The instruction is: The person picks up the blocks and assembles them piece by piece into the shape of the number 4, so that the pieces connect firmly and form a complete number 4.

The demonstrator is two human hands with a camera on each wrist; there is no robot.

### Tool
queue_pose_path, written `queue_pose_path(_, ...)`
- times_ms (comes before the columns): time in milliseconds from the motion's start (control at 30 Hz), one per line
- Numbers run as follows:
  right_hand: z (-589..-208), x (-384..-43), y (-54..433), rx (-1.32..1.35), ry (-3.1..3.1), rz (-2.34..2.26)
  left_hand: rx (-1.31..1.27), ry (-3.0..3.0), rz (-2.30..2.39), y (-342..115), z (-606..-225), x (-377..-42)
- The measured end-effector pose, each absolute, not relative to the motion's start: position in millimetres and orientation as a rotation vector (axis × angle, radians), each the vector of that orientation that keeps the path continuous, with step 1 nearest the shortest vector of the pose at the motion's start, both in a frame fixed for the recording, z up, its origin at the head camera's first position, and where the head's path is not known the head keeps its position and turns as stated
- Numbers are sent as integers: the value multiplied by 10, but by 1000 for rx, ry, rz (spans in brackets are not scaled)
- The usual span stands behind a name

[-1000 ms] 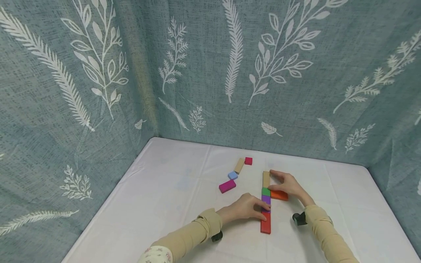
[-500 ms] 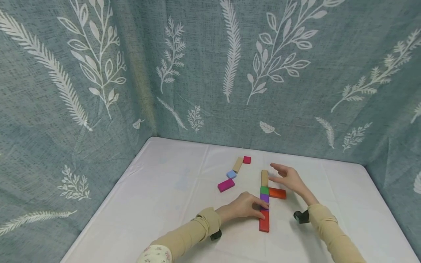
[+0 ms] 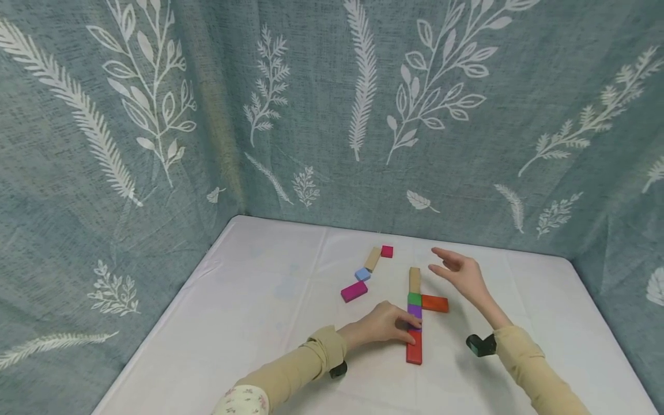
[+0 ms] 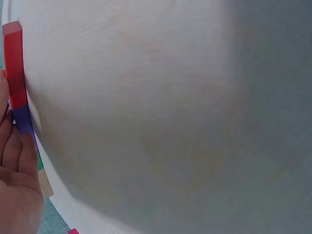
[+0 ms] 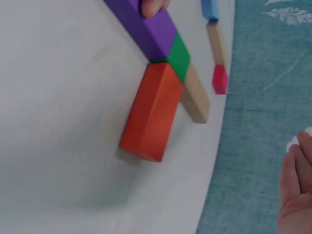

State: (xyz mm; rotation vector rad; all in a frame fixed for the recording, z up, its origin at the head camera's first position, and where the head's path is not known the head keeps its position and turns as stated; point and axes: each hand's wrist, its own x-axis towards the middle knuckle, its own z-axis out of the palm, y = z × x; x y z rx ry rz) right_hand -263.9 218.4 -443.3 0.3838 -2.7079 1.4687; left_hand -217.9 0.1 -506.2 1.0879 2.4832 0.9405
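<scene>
A row of wooden blocks runs across the white table: a red block [image 3: 414,354], a purple block [image 3: 413,310], a green block [image 3: 414,298] and a plain wood block [image 3: 414,280]. An orange block [image 3: 434,304] juts out to the right beside the green one. My left hand [image 3: 383,323] rests at the row, thumb on the red block and fingertips by the purple one. In the left wrist view its fingers [image 4: 28,153] lie fairly straight along the row. My right hand [image 3: 463,276], holding nothing, hovers right of the plain wood block with thumb and fingers apart.
Left of the row lie a magenta block [image 3: 354,291], a light blue block [image 3: 362,274], another plain wood block [image 3: 372,259] and a small crimson block [image 3: 387,251]. A patterned blue-green curtain [image 3: 321,115] hangs behind the table [image 3: 249,300].
My right hand has come away from the plain wood block, rising back and to the right. The left hand stays at the row. The head view has shifted slightly.
</scene>
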Motion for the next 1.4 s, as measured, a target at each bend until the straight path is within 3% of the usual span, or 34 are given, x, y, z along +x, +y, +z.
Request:
queue_pose_path(300, -4269, -2509, 2175, 360, -2624, 1455, 1059, 2473, 953, 1, -5083, -2179)
queue_pose_path(1000, -4895, -2264, 2066, 350, -2686, 1597, 1066, 2518, 908, 19, -5050, -2164)
queue_pose_path(1400, -5060, -2178, 2027, 381, -2774, 1368, 1096, 2516, 913, 14, -5058, -2170)
